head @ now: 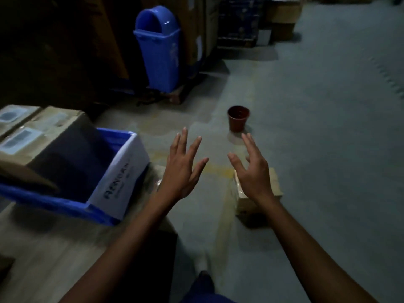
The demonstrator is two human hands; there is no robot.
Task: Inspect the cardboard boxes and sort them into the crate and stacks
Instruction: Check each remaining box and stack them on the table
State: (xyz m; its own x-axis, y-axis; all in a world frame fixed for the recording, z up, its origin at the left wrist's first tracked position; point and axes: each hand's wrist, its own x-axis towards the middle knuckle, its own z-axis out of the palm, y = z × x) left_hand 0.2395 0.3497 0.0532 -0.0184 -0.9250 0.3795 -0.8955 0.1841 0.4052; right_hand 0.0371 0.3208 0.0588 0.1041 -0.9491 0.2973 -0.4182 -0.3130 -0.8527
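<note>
Splayed empty left hand (181, 171), right hand (254, 173) half over blurry cardboard box (247, 204)

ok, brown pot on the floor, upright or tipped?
Upright: the brown pot stands on its narrower base on the floor, open rim facing up.

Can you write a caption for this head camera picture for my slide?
Open left hand and right hand reach above a cardboard box on the floor, blue crate at left.
</note>
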